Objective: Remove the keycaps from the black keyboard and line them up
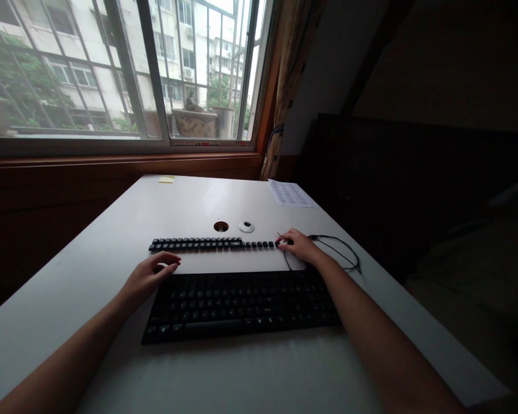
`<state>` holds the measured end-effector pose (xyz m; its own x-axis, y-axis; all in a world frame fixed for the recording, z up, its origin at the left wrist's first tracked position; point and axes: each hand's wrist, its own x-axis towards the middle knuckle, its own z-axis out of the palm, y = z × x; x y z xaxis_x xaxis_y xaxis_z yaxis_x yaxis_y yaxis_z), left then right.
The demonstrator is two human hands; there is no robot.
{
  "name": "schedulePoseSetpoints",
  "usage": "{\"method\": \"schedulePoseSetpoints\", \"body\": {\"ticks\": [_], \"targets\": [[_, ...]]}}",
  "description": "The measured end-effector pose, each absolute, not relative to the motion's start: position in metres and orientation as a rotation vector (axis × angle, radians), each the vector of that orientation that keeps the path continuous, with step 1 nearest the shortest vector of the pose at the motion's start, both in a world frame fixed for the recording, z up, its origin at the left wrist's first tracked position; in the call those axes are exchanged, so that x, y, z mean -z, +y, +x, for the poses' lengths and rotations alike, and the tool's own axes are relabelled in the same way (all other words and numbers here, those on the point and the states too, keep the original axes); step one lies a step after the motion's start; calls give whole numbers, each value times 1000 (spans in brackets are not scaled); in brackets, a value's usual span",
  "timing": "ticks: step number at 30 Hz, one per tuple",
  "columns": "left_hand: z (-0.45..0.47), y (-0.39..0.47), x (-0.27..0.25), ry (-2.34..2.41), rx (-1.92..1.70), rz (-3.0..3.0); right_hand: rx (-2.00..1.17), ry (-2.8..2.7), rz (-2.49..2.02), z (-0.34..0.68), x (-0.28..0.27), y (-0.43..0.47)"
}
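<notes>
A black keyboard (224,305) lies across the white table in front of me. Behind it, loose black keycaps (194,244) stand in neat rows, and a single line of small keycaps (259,245) runs on to the right. My right hand (301,246) is at the right end of that line, thumb and fingers closed around a small keycap. My left hand (153,270) hovers by the keyboard's upper left corner, fingers loosely curved and apart, holding nothing. My right forearm covers part of the keyboard's right side.
A black cable (347,247) loops on the table right of my right hand. Behind the keycaps are a round hole (221,226) and a white round cover (246,226). A printed paper (291,194) and a yellow note (166,179) lie near the far edge, below a barred window.
</notes>
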<state>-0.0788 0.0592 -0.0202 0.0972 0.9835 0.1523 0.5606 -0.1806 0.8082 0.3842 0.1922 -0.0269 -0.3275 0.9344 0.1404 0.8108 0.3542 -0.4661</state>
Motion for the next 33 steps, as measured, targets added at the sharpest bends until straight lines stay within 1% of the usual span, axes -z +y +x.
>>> {"method": "schedulePoseSetpoints", "body": {"ticks": [33], "targets": [[-76, 60, 20, 1529, -922, 1863, -444, -2279, -1457, 379, 25, 197]]}}
